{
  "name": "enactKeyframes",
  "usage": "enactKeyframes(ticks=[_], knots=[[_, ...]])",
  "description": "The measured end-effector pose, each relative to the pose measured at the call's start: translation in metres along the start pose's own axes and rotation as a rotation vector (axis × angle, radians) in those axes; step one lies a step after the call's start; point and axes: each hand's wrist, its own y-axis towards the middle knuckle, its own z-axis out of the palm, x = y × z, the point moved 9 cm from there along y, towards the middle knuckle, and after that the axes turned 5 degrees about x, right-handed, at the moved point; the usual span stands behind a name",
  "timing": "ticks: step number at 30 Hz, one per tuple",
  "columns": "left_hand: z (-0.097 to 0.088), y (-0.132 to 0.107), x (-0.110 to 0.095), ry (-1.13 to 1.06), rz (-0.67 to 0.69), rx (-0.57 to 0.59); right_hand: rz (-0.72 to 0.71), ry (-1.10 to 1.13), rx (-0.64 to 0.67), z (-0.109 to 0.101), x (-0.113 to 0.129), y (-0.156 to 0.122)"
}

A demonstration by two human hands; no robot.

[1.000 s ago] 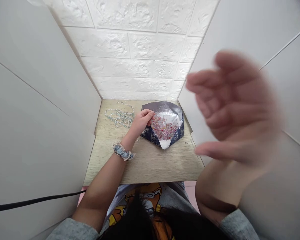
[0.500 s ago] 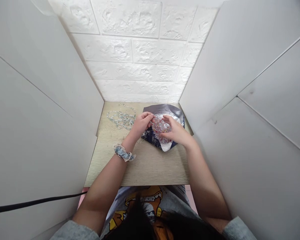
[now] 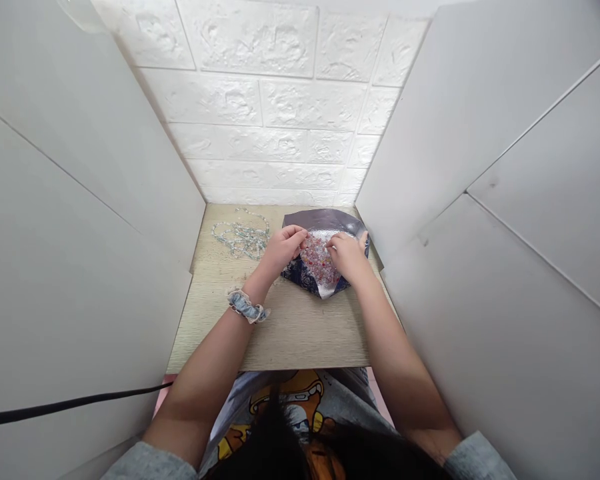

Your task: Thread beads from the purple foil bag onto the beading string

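A heap of small pink, red and clear beads [image 3: 319, 261] lies in an opened bag with a silvery lining and a dark blue patterned outside [image 3: 300, 277]. My left hand [image 3: 286, 245] is at the heap's left edge, thumb and forefinger pinched; whatever is between them is too small to make out. Over the right side of the beads is my right hand [image 3: 347, 255], its fingertips drawn together at the heap and one finger sticking out toward the bag's right edge. What those fingertips hold, if anything, is hidden. Left of the bag lies a tangled pale green and white beaded string [image 3: 240, 239].
The small wooden tabletop [image 3: 305, 337] is boxed in by a white panel [image 3: 105, 267] on the left, another panel [image 3: 460, 280] on the right and a white brick-pattern wall [image 3: 280, 100] behind. A black cable [image 3: 75, 403] runs in at lower left.
My right hand has shifted up and slightly left over the beads, its spread fingers now drawn together. More of the heap shows. My left hand keeps its pinch almost in place.
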Motion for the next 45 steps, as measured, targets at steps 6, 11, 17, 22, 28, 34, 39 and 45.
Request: enactKeyframes(ticks=[6, 11, 17, 22, 28, 34, 39, 45], knots=[[0.002, -0.003, -0.003, 0.015, -0.018, -0.005, -0.016, -0.083, 0.068, 0.018, 0.009, 0.004], [0.004, -0.003, -0.004, 0.036, -0.001, 0.011, -0.023, -0.088, 0.062, 0.02, 0.011, 0.004], [0.004, 0.0, -0.002, 0.046, 0.018, 0.031, -0.018, -0.057, 0.034, 0.02, 0.008, 0.005], [0.004, 0.001, -0.002, 0.033, 0.025, 0.037, -0.012, -0.041, 0.004, 0.022, 0.002, 0.008], [0.001, 0.001, -0.002, 0.068, 0.031, 0.012, 0.0, -0.046, 0.03, 0.025, 0.001, 0.01], [-0.003, 0.004, 0.002, 0.109, 0.034, 0.0, 0.001, -0.035, 0.024, 0.023, 0.001, 0.009], [0.001, 0.004, 0.002, 0.112, 0.046, 0.026, -0.004, 0.009, 0.005, 0.021, 0.002, 0.007], [0.002, 0.0, -0.003, 0.142, 0.056, 0.017, -0.016, 0.003, 0.025, 0.021, 0.008, 0.006]])
